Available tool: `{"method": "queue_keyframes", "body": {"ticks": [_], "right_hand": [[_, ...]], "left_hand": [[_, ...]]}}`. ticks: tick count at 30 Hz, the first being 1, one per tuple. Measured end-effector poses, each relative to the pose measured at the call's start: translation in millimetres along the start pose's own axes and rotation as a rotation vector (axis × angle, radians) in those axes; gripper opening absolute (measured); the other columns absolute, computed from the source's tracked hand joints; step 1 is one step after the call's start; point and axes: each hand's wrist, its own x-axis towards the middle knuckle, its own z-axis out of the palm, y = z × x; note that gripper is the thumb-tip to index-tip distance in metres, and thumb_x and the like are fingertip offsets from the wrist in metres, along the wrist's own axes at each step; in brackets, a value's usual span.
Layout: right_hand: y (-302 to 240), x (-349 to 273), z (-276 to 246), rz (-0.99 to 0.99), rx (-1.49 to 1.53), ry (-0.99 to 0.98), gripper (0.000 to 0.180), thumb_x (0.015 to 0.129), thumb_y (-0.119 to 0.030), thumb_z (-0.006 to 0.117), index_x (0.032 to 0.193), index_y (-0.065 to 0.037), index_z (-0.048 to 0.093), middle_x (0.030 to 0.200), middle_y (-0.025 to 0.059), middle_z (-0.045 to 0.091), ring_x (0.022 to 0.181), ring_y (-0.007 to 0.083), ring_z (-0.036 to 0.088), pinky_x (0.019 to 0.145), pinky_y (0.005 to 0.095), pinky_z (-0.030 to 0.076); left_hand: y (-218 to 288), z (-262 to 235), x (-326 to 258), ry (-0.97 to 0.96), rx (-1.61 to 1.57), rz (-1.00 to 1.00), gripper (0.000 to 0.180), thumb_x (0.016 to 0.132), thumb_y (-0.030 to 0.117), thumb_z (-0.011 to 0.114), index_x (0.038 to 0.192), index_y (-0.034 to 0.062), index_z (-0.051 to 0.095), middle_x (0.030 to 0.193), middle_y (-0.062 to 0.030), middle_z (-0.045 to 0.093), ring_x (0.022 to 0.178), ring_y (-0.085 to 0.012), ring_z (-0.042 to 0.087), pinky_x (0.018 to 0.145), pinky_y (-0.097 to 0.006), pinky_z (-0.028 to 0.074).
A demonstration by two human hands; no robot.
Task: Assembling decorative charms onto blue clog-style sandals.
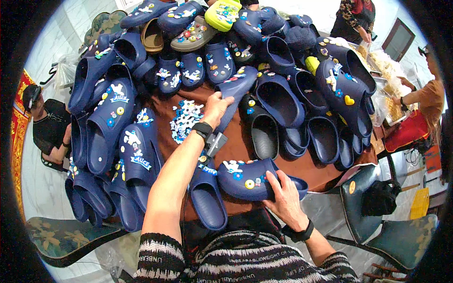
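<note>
My left hand (217, 110) reaches across the table, its fingers closed on the side of a navy clog (238, 84) tilted sole toward me. Nearer to me, my right hand (286, 197) grips another navy clog (245, 178) by its side close to the heel. That clog lies sideways and bears a white figure, blue flowers and yellow charms. Between my arms a third navy clog (208, 200) rests with its opening up, beside the right-hand one. Left of my left hand lies a heap of white and blue charms (188, 118); the undersides of both held clogs are partly hidden.
Navy clogs (106, 127) crowd the left, far and right sides of the brown-covered table (165, 106). A lime clog (222, 15) and a grey one (192, 37) sit at the back. Chairs (363, 203) and other people (415, 104) surround the table.
</note>
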Motion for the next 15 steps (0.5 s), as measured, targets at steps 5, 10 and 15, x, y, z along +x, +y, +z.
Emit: {"method": "queue_keyframes", "body": {"ticks": [5, 10, 15], "right_hand": [[14, -8, -8, 0.053, 0.126, -0.063, 0.100, 0.067, -0.017, 0.087, 0.151, -0.006, 0.033, 0.135, 0.0246, 0.048, 0.119, 0.0418, 0.052, 0.100, 0.0457, 0.044], [1, -13, -1, 0.305, 0.312, -0.138, 0.090, 0.074, -0.021, 0.084, 0.147, -0.005, 0.033, 0.114, 0.0278, 0.063, 0.104, 0.0447, 0.062, 0.088, 0.0460, 0.051], [12, -19, 15, 0.137, 0.184, -0.284, 0.041, 0.085, -0.035, 0.074, 0.087, 0.001, 0.055, 0.088, 0.0239, 0.062, 0.087, 0.0451, 0.062, 0.071, 0.0500, 0.049]], "left_hand": [[30, 24, -45, 0.200, 0.426, 0.471, 0.028, 0.085, 0.019, 0.070, 0.096, -0.0015, 0.054, 0.088, -0.0209, 0.062, 0.080, -0.0364, 0.060, 0.075, -0.043, 0.048], [56, -3, -84, 0.272, 0.463, 0.741, 0.022, 0.082, 0.009, 0.071, 0.091, -0.0004, 0.054, 0.087, -0.0174, 0.056, 0.083, -0.0365, 0.058, 0.074, -0.044, 0.047], [84, -15, -126, 0.306, 0.512, 0.897, 0.020, 0.080, 0.005, 0.071, 0.086, 0.0010, 0.053, 0.084, -0.0167, 0.055, 0.083, -0.0381, 0.054, 0.074, -0.046, 0.044]]}}
